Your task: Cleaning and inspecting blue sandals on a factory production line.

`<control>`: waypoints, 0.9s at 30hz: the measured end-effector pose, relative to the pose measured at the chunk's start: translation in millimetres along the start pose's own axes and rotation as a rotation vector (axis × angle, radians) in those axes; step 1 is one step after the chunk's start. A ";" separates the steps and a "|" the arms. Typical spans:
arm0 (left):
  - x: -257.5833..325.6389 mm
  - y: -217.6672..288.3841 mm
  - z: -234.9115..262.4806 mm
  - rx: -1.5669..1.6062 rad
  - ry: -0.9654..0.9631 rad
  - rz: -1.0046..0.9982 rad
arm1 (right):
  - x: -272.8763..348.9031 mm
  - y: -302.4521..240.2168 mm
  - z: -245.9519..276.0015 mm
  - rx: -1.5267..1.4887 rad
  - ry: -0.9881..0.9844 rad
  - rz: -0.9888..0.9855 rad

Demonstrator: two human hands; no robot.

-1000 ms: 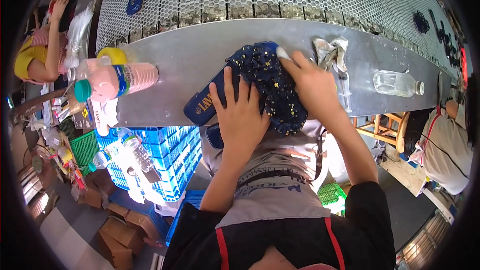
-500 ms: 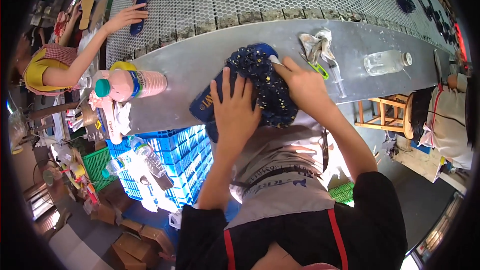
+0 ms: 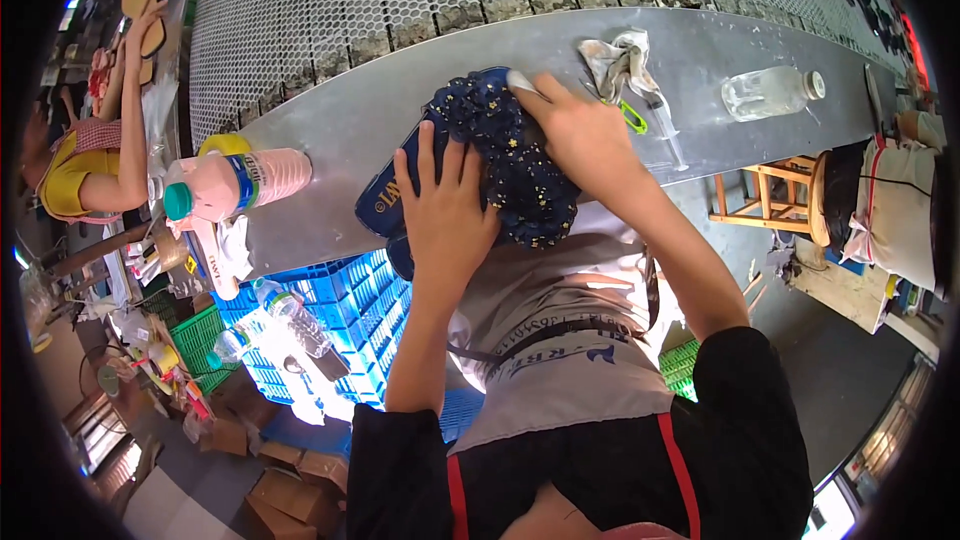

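A pair of navy slippers (image 3: pixel 383 198) with ruffled straps dotted in gold stars is at the bench edge against my apron; how the two overlap is partly hidden. My left hand (image 3: pixel 447 215) lies over the near strap, its fingers spread and curved around the slipper, holding it down. At the far end, my right hand (image 3: pixel 580 135) grips the ruffled strap (image 3: pixel 500 130) beside the toe. A white cover wraps one fingertip there, and its other fingers are curled, partly out of sight. Right of that hand lie a stained cloth (image 3: pixel 615 60), a green-handled tool (image 3: pixel 634 118) and a clear syringe (image 3: pixel 665 130).
A mesh conveyor (image 3: pixel 330 15) runs beyond the metal bench (image 3: pixel 340 120). A pink bottle (image 3: pixel 235 183) stands left, a clear bottle (image 3: pixel 770 93) lies right. Blue crates (image 3: pixel 345 300) are below left; a wooden stool (image 3: pixel 770 195) is right. A co-worker (image 3: pixel 95 165) is at far left.
My view has shifted slightly; both hands stay on the slippers, the right one still at the strap's toe edge. The co-worker's arm has left the slipper on the conveyor and is raised near a tan sole.
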State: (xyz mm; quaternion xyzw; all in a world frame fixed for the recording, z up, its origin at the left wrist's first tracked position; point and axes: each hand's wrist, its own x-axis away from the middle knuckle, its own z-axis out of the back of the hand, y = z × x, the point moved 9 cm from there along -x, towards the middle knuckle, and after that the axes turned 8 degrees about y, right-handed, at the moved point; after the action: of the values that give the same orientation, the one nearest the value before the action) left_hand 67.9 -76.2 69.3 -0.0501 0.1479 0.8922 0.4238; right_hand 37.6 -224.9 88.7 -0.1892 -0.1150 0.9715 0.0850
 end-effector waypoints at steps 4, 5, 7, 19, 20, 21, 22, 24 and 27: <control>2.3 1.9 -4.3 -0.035 -0.098 0.012 | 8.2 0.9 -4.6 0.004 0.005 -0.024; -0.3 1.3 -8.3 -0.029 -0.100 0.006 | 0.9 3.6 -8.1 0.010 0.003 -0.030; -3.2 -2.4 -3.0 0.009 0.005 0.007 | -11.4 -1.7 -8.5 0.081 0.004 0.006; -1.2 1.8 -0.8 0.037 -0.018 0.012 | -6.5 9.6 -13.7 0.030 -0.076 -0.092; -3.8 2.5 -1.5 0.041 -0.016 0.007 | -10.7 8.5 -16.1 0.040 -0.080 -0.072; -5.2 1.1 -0.1 0.021 -0.022 0.010 | -11.5 4.9 -16.3 0.036 -0.083 -0.070; -4.6 0.5 0.9 0.002 -0.029 0.013 | -12.3 1.2 -13.3 0.036 -0.058 -0.064; 0.6 -0.5 2.1 0.004 -0.036 0.022 | -7.5 -4.4 -13.2 0.027 -0.028 -0.057; 0.3 1.3 1.2 0.001 -0.050 0.021 | 5.9 3.4 -18.0 0.032 -0.064 -0.111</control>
State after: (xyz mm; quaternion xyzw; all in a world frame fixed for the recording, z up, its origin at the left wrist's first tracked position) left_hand 66.8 -76.4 70.7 -0.0258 0.1383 0.8975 0.4179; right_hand 38.7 -223.5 69.5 -0.1501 -0.1126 0.9725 0.1382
